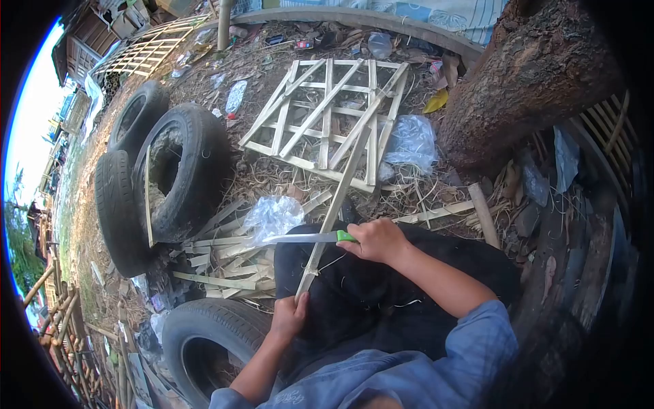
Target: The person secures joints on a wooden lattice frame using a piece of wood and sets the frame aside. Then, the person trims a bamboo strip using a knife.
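Observation:
My left hand [289,315] is closed round the lower end of a long bamboo strip [340,198], which slants up and away over my dark-trousered lap. In my right hand [378,240] is a knife [303,238] with a green handle, its blade pointing left and lying across the strip. A thin curled shaving [312,270] clings to the strip below the blade. Past my knees, the strip's far end overlaps a lattice panel of pale bamboo slats [327,123] on the ground.
Several old tyres [180,174] stand or lie on the left, one tyre [211,341] close by my left arm. Cut slats [231,273] and plastic bags [272,217] litter the ground. A thick tree trunk [531,82] leans at the right, near a short round stick [484,215].

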The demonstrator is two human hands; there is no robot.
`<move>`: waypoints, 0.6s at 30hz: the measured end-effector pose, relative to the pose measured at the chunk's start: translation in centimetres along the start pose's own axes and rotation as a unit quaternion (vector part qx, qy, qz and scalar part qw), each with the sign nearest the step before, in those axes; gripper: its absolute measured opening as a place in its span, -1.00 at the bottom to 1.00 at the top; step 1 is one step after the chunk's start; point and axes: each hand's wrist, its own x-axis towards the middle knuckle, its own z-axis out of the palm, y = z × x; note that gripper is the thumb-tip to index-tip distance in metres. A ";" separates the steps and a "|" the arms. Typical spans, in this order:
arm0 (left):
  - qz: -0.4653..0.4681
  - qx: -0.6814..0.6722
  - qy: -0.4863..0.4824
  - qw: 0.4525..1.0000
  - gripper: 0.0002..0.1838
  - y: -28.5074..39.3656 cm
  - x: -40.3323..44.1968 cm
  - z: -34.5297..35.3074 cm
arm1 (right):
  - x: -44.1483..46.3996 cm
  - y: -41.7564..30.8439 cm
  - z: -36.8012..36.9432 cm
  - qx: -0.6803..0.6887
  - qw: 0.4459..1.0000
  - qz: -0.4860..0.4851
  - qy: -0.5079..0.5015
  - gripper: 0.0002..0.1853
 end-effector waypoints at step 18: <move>0.007 0.026 0.015 1.000 -0.48 0.2 -0.1 -0.1 | 0.7 -0.1 -0.9 -0.010 0.999 0.014 0.035 -0.52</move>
